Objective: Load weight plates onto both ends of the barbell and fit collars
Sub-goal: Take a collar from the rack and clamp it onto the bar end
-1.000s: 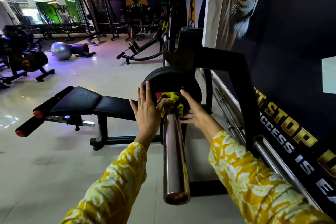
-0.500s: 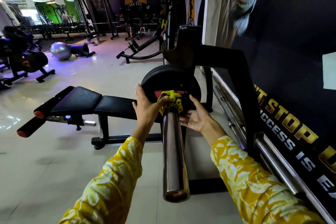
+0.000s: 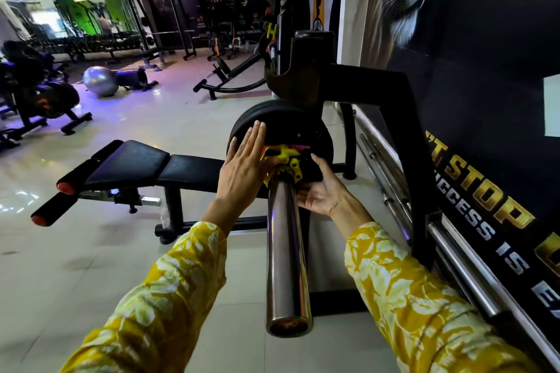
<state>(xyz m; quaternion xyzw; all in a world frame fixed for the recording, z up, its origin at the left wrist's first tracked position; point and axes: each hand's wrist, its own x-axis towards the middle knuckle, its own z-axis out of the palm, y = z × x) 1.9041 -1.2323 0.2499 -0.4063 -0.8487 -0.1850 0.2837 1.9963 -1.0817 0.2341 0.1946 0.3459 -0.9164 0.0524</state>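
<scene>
Barbell (image 3: 288, 251) holds a black plate (image 3: 281, 121) and yellow collar (image 3: 286, 157). Left hand (image 3: 245, 166) presses the plate, fingers straight together. Right hand (image 3: 322, 195) is by the collar, fingers half hidden; grip unclear.

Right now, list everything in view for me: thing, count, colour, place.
barbell sleeve: one, chrome, centre, open end toward the camera
weight plate: at least one, black, on the sleeve by the rack
collar: one, yellow, on the sleeve against the plate
rack: one, black, behind and right of the plate
bench: one, black, left of the barbell
spare bars: several, chrome, along the right wall
exercise ball: one, silver, floor at far left
left hand: one, fingers straight, flat on the plate
right hand: one, fingers curled at the collar from below right
</scene>
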